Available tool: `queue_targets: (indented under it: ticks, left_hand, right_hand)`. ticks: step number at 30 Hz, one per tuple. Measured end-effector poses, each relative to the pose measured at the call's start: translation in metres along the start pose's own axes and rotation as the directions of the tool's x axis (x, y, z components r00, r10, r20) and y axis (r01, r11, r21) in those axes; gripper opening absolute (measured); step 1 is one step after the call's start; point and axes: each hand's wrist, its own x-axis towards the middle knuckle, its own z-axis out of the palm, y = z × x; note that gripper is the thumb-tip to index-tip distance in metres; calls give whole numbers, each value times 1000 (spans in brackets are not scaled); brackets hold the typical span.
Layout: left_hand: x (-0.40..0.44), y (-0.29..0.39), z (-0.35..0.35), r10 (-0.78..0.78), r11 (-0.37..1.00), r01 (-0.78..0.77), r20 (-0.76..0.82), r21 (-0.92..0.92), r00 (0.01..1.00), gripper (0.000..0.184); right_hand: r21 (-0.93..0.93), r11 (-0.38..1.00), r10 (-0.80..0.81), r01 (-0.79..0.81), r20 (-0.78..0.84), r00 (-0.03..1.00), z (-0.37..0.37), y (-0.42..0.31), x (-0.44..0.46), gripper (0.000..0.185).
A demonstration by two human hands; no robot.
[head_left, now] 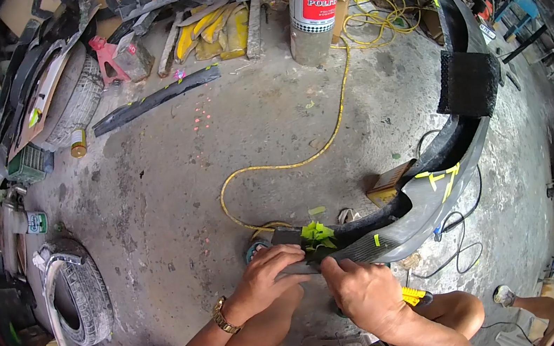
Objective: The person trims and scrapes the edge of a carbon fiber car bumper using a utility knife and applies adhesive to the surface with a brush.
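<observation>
A long grey and black curved panel (430,201) arcs from the top right down to my hands. My left hand (273,272), with a gold watch on the wrist, is closed on the panel's near end. Just right of it, my right hand (368,291) is curled with its fingers at the panel's lower edge; whether it holds anything small is hidden. Crumpled yellow-green tape (318,235) lies on the panel between and above my hands. More tape strips (444,181) stick to the panel farther right.
A yellow hose (276,167) winds over the concrete floor. A labelled can (316,8) stands at the top. Tyres (92,291) lie at the left. Under the panel stands a box (385,189). A black cable (468,245) and another person's leg (540,306) are at the right.
</observation>
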Motion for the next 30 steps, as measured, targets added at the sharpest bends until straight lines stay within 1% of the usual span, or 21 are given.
queue_targets:
  ticks: [2,3,5,9,11,14,18,27,29,30]
  left_hand:
    - [0,0,0,2,1000,-2,-1,7,1000,37]
    - [0,1,-1,0,1000,0,4,1,1000,37]
    - [0,1,-1,-4,1000,4,5,-6,1000,37]
    - [0,1,-1,-9,1000,10,15,-14,1000,37]
    - [0,1,-1,-10,1000,10,12,-19,1000,37]
    - [1,2,-1,-10,1000,10,10,-6,1000,37]
    - [1,3,-2,-10,1000,10,16,0,1000,37]
    - [0,2,-2,-9,1000,9,19,-7,1000,36]
    - [0,2,-2,-6,1000,6,17,-11,1000,36]
    - [1,2,-2,-4,1000,5,16,-10,1000,35]
  right_hand:
    - [-77,996,-55,55,6,998,-4,-1,1,14]
    - [-78,995,-55,55,6,998,-4,-1,1,14]
    - [-22,1000,-11,11,6,1000,-5,2,0,13]
    - [-6,1000,-7,7,6,1000,-6,0,0,13]
    - [-38,999,3,-2,38,999,-6,-1,1,13]
    - [-73,997,-12,14,38,999,-5,-1,1,13]
    - [-73,997,-12,15,46,999,-5,-1,1,13]
    - [-56,998,-16,17,16,1000,-5,0,0,12]
    - [9,1000,-14,15,-27,1000,-9,1,-1,12]
    - [8,1000,-14,14,-27,1000,-9,1,-1,12]
